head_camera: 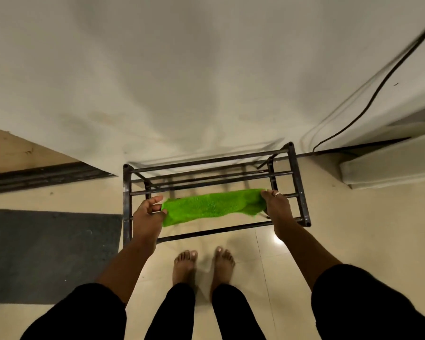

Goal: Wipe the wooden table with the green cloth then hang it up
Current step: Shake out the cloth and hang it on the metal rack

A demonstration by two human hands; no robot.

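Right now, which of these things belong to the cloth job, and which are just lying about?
Part of the job:
green cloth, stretched between both hands
left hand
right hand
metal rack under the cloth

Just lying about:
grey mat on the floor
black cable down the wall

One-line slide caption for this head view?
Both hands, left hand and right hand, stretch the green cloth over a bar of the dark metal rack by the wall.
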